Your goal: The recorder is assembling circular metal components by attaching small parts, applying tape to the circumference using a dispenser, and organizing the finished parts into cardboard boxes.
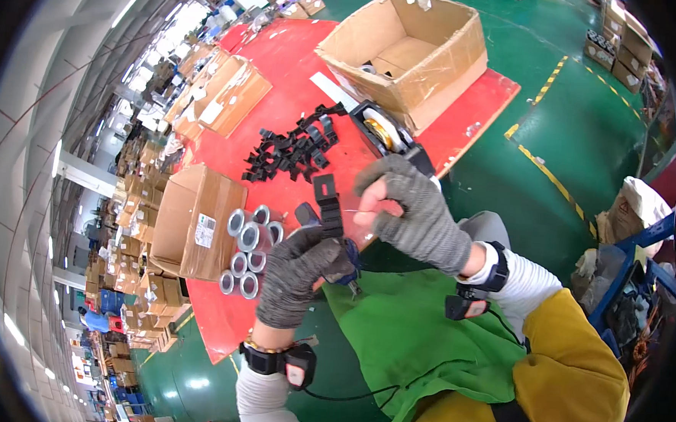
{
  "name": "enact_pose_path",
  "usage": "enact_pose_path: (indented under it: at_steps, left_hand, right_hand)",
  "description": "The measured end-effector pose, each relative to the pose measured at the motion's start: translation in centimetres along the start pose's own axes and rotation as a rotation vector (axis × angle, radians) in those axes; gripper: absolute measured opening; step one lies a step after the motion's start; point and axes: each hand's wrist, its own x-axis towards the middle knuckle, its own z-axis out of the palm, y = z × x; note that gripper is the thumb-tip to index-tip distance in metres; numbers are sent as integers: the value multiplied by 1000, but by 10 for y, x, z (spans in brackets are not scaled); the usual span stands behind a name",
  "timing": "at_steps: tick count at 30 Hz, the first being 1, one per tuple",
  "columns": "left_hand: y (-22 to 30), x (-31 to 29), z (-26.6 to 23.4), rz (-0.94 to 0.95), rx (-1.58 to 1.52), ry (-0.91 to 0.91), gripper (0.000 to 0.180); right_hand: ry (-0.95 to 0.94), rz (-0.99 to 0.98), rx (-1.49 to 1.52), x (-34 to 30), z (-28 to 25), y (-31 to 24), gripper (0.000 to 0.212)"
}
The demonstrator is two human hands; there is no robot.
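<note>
My left hand (pixel 293 266), in a grey knitted glove, is closed around a black plastic bracket (pixel 327 199) that sticks up past the fingers. Dark blue material (pixel 348 263) shows beside that hand; its kind is unclear. To the right, my gloved right hand (pixel 410 211) has bare fingertips curled together in a pinch. What it pinches is too small to make out. Just beyond it stands a black tape dispenser (pixel 388 133) with a roll in it. A loose pile of black plastic brackets (pixel 291 151) lies farther off on the red table (pixel 229 324).
Several clear cylinders with silvery rims (pixel 252 241) stand left of my left hand, next to a cardboard box (pixel 200 219). A large open cardboard box (pixel 415 58) sits at the far right of the table. A blue rack (pixel 641 265) is at the right.
</note>
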Motion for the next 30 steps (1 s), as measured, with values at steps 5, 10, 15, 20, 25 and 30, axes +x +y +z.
enact_pose_path:
  at_steps: [5, 10, 15, 20, 25, 30]
  left_hand:
    - [-20, -17, 28, -24, 77, 15, 25]
    - [-31, -26, 37, 14, 35, -18, 21]
    - [-27, -32, 45, 16, 57, -14, 22]
    - [-30, -32, 51, 59, 88, -16, 22]
    - [-31, -32, 50, 32, 73, -34, 23]
    - [-31, -32, 50, 3, 63, -8, 23]
  right_hand:
    - [-53, 16, -8, -16, 1, -5, 18]
    - [-39, -21, -96, -29, -3, -7, 17]
    - [10, -119, -134, -33, -6, -10, 17]
    - [68, -115, -175, -38, -3, -11, 18]
    - [41, -32, -139, -39, -4, -12, 17]
    - [-76, -38, -66, -37, -11, -7, 18]
